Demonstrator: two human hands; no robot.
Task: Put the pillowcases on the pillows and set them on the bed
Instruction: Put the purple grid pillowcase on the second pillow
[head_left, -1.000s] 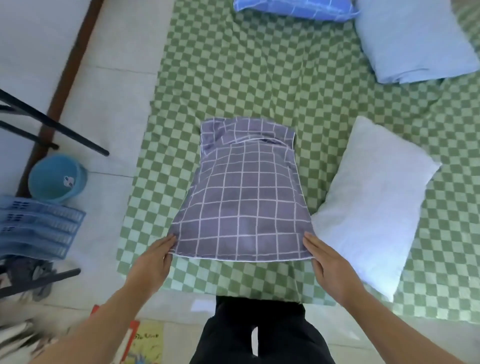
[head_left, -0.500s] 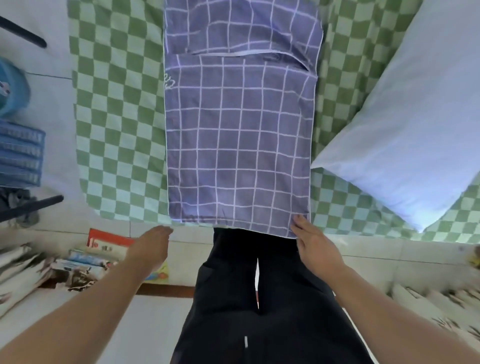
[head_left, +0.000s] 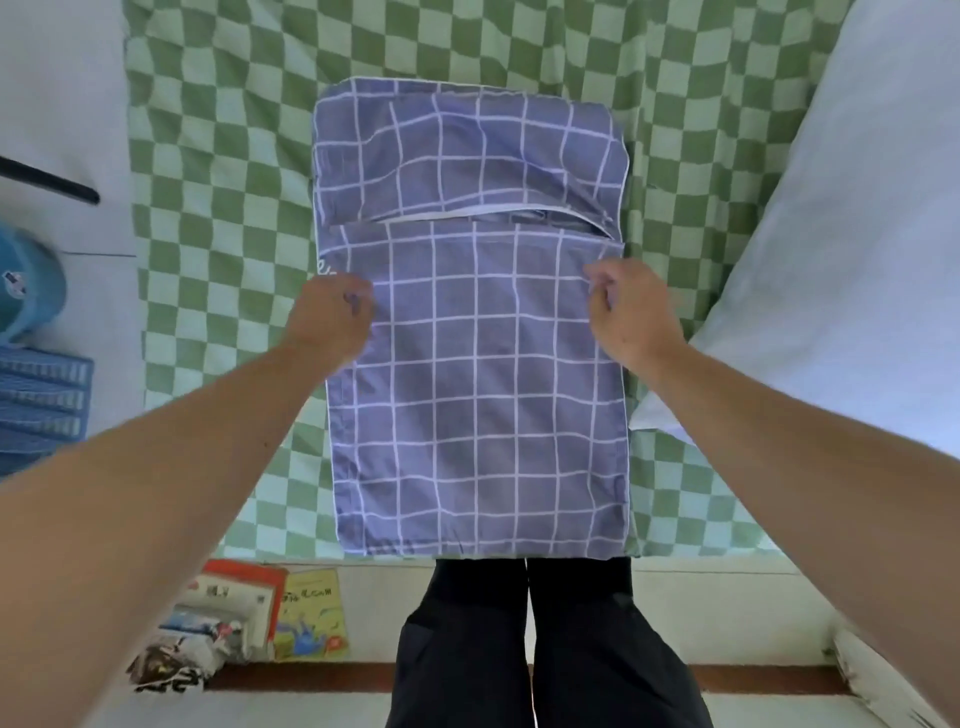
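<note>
Your left hand (head_left: 332, 317) and right hand (head_left: 631, 312) both have curled fingers pinching the purple grid pillowcase (head_left: 478, 374) at its side edges, just below the flap opening. It lies flat on the green checked bed (head_left: 218, 156) (the bare white pillow (head_left: 852, 270) rests alongside, to its right).

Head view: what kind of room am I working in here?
Likely a bedroom: a bed with a green checked sheet, a purple grid pillowcase spread on it, a bare white pillow alongside.
</note>
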